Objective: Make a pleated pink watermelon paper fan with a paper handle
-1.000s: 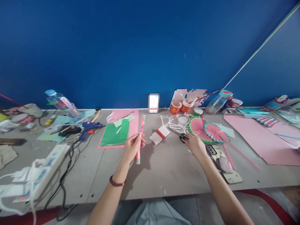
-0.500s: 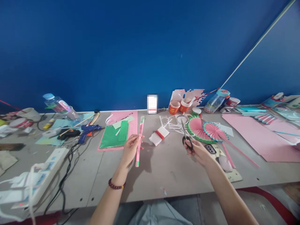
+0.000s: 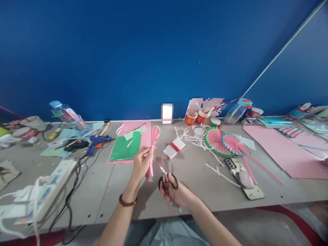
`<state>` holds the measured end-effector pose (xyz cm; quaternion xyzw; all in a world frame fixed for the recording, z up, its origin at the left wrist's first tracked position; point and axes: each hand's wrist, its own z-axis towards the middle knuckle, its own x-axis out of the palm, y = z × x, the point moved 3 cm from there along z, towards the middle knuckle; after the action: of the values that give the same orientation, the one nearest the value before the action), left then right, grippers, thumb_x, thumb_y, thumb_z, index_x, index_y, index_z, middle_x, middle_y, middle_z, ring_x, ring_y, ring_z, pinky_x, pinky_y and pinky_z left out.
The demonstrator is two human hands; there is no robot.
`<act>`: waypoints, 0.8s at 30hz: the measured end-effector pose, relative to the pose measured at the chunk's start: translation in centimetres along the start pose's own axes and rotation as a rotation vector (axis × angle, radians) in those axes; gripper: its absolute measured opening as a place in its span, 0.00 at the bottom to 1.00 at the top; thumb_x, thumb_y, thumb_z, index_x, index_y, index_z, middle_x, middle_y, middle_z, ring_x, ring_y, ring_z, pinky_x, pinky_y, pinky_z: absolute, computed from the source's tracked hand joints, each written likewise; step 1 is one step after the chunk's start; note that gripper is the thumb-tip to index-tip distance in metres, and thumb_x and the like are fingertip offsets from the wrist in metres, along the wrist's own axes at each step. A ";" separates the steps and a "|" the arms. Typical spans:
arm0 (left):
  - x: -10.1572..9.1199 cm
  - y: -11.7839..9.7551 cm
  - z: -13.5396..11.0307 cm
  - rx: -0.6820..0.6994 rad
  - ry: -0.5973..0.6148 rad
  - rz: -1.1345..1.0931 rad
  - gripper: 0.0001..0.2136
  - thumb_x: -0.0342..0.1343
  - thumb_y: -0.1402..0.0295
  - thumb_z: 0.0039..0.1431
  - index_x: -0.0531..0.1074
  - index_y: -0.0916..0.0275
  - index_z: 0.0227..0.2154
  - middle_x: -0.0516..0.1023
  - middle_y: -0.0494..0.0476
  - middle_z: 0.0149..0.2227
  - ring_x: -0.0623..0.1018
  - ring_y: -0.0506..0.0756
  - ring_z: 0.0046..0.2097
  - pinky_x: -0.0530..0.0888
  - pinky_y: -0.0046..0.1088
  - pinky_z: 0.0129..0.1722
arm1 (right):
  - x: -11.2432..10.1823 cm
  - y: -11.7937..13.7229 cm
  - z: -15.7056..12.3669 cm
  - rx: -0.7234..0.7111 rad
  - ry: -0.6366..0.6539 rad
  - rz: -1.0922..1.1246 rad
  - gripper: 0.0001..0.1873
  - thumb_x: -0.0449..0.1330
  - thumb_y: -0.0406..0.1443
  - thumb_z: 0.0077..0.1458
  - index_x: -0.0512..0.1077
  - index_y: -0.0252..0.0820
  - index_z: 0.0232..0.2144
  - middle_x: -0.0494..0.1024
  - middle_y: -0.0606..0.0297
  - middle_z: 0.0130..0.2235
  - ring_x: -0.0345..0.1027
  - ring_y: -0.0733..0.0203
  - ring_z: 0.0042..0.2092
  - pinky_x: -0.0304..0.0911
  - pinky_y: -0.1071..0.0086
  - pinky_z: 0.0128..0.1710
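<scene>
Pinching pleated pink paper [image 3: 154, 138] below frame centre, the left hand [image 3: 141, 163] sits beside the right hand [image 3: 178, 194], whose fingers clamp black-handled scissors [image 3: 163, 169].

The left hand [image 3: 141, 160] was closed in a pinch, thumb against fingers, with the left forearm [image 3: 116, 215] slanting up behind it. To its right and nearer the body, the right hand [image 3: 176, 193] had curled fingers and a raised thumb, the right forearm [image 3: 212, 220] angling inward.
</scene>
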<state>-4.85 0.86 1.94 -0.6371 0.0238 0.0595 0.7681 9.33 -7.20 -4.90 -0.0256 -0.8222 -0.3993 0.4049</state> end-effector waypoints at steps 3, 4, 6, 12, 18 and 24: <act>0.1 -0.1 0.0 0.032 0.009 0.029 0.13 0.55 0.58 0.57 0.79 0.61 0.34 0.69 0.54 0.30 0.69 0.50 0.31 0.72 0.21 0.26 | 0.4 0.8 0.7 -0.006 -0.022 0.026 0.32 0.56 0.64 0.44 0.63 0.42 0.29 0.68 0.72 0.22 0.56 0.72 0.17 0.45 0.76 0.15; 0.1 -0.1 -0.1 0.039 0.008 0.038 0.13 0.56 0.58 0.57 0.79 0.62 0.33 0.69 0.54 0.31 0.69 0.51 0.31 0.72 0.21 0.26 | 0.6 1.0 0.9 -0.007 -0.028 0.036 0.32 0.56 0.64 0.44 0.63 0.42 0.28 0.68 0.72 0.22 0.55 0.72 0.17 0.45 0.76 0.15; 0.2 -0.1 -0.1 0.048 0.000 0.059 0.13 0.55 0.58 0.57 0.79 0.62 0.32 0.70 0.55 0.31 0.69 0.51 0.32 0.71 0.21 0.26 | 0.7 1.3 1.2 -0.020 -0.031 0.053 0.31 0.56 0.64 0.45 0.64 0.41 0.28 0.68 0.72 0.22 0.53 0.73 0.17 0.43 0.76 0.15; 0.1 0.2 0.0 0.102 -0.018 0.077 0.12 0.55 0.59 0.58 0.76 0.63 0.29 0.68 0.54 0.30 0.69 0.49 0.31 0.70 0.20 0.25 | 0.5 1.9 1.5 -0.071 -0.016 0.074 0.30 0.56 0.61 0.48 0.64 0.40 0.27 0.66 0.73 0.21 0.49 0.75 0.15 0.38 0.76 0.15; 0.1 0.5 0.0 0.133 -0.018 0.060 0.12 0.54 0.61 0.59 0.76 0.64 0.29 0.66 0.53 0.30 0.68 0.48 0.30 0.74 0.20 0.25 | 0.1 2.3 1.5 -0.122 -0.041 0.047 0.27 0.57 0.57 0.52 0.65 0.38 0.25 0.65 0.73 0.20 0.46 0.76 0.15 0.36 0.76 0.14; 0.1 0.5 0.0 0.126 -0.018 0.051 0.11 0.54 0.60 0.59 0.77 0.62 0.31 0.66 0.52 0.30 0.68 0.48 0.29 0.76 0.21 0.26 | -0.1 2.4 1.4 -0.163 -0.057 0.039 0.25 0.57 0.54 0.55 0.66 0.37 0.25 0.65 0.73 0.20 0.46 0.77 0.14 0.37 0.77 0.13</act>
<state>-4.84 0.92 1.42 -0.5860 0.0368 0.0832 0.8052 9.33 -4.60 -3.92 -0.0860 -0.7976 -0.4558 0.3857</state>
